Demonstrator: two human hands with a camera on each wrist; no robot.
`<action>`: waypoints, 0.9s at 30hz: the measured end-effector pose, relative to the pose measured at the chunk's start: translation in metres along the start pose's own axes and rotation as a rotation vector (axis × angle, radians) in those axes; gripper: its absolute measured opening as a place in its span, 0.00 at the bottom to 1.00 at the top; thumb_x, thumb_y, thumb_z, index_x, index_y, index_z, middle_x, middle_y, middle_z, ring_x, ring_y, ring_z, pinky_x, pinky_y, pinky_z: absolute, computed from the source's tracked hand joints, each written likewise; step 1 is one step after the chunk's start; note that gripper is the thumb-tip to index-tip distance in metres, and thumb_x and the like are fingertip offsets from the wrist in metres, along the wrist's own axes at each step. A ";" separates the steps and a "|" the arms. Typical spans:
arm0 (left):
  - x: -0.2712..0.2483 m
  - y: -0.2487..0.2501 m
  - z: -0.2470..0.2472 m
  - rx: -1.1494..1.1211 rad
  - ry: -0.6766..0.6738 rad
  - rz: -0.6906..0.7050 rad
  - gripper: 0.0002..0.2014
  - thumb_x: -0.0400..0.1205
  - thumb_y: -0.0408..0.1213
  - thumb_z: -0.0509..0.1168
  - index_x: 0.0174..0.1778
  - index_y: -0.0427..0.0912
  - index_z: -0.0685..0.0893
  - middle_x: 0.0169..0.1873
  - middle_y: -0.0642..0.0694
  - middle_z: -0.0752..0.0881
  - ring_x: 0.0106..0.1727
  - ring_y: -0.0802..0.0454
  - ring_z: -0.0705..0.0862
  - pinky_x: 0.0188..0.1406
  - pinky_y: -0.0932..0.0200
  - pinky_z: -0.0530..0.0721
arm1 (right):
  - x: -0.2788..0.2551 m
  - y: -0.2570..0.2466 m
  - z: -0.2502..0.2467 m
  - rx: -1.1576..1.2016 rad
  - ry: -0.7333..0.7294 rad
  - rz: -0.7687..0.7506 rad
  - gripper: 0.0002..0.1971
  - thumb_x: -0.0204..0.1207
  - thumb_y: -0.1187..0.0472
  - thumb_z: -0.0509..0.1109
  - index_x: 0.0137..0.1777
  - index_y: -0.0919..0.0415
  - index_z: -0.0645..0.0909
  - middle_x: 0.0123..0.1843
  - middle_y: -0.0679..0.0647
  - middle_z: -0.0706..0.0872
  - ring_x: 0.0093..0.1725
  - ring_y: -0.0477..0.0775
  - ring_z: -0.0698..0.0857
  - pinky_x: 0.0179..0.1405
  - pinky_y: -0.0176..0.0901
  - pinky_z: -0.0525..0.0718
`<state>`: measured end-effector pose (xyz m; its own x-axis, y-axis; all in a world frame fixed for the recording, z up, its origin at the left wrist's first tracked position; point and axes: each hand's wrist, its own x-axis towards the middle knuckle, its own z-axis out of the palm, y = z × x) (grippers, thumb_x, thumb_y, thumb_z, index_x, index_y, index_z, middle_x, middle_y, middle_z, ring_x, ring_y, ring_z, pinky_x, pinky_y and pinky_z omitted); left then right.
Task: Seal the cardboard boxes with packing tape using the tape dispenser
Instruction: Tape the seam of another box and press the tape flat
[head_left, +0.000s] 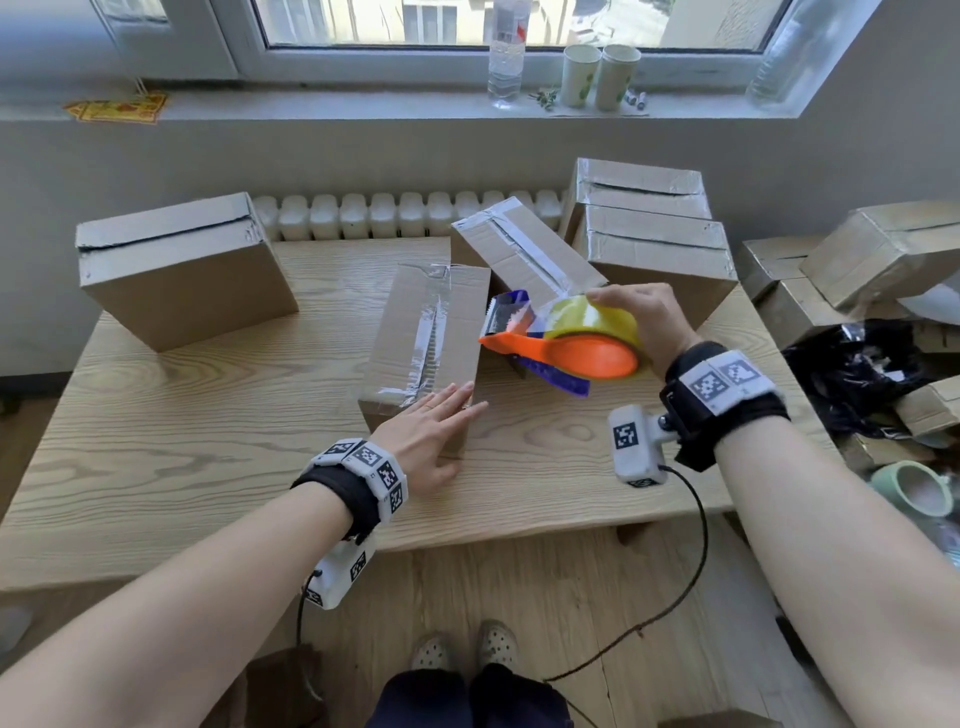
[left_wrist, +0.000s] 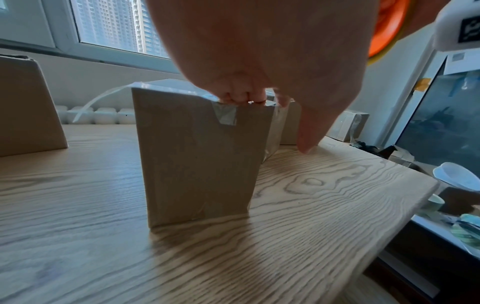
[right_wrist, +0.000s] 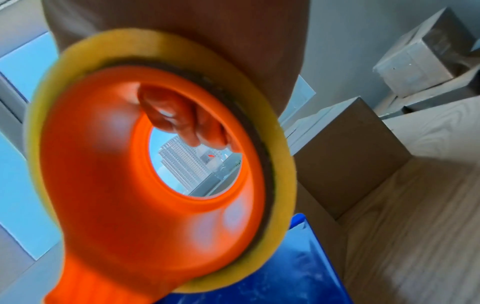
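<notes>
At centre frame, the left hand (head_left: 429, 429) lies flat, fingers spread, on the near end of a taped cardboard box (head_left: 423, 340); the right hand (head_left: 644, 321) grips the tape dispenser (head_left: 563, 340) just right of it, above the wooden bench (head_left: 182, 467). Closed boxes (head_left: 657, 228) stand behind, contents hidden; cups (head_left: 597, 75) line the windowsill at the top of the frame.

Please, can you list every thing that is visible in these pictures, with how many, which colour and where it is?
cardboard boxes on table: five, brown, taped
table: one, light wood
tape dispenser: one, orange and blue, yellowish roll, above table
boxes beside table: several, brown, far right
paper cups: two, white, windowsill
bottle: one, clear, windowsill
mug: one, pale green, lower right
left hand: flat on nearest box
right hand: grips tape dispenser
</notes>
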<state>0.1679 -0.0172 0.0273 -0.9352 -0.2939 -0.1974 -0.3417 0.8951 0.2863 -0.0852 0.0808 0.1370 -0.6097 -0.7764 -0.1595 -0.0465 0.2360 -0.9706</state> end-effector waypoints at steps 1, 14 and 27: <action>-0.001 -0.001 0.000 -0.014 -0.007 -0.007 0.43 0.79 0.47 0.63 0.82 0.48 0.42 0.82 0.50 0.39 0.79 0.59 0.36 0.77 0.64 0.34 | -0.001 0.004 0.001 -0.016 -0.003 0.010 0.17 0.50 0.47 0.77 0.35 0.59 0.91 0.42 0.61 0.89 0.43 0.54 0.83 0.47 0.47 0.78; -0.014 -0.004 0.002 -0.045 0.187 -0.134 0.36 0.85 0.49 0.56 0.82 0.47 0.41 0.81 0.55 0.38 0.80 0.62 0.35 0.80 0.63 0.35 | -0.031 0.115 0.039 -0.650 -0.114 0.107 0.14 0.72 0.50 0.75 0.30 0.54 0.77 0.31 0.52 0.80 0.37 0.56 0.80 0.38 0.45 0.73; -0.045 -0.035 0.004 -0.209 0.309 -0.247 0.32 0.85 0.43 0.57 0.83 0.46 0.50 0.82 0.52 0.44 0.82 0.60 0.40 0.80 0.62 0.40 | -0.067 0.165 0.092 -1.153 -0.277 0.079 0.15 0.76 0.41 0.67 0.42 0.52 0.72 0.42 0.49 0.78 0.50 0.60 0.79 0.55 0.49 0.75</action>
<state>0.2219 -0.0340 0.0221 -0.7958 -0.6055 -0.0031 -0.5402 0.7076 0.4555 0.0210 0.1184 -0.0293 -0.4572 -0.8026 -0.3830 -0.7877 0.5654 -0.2446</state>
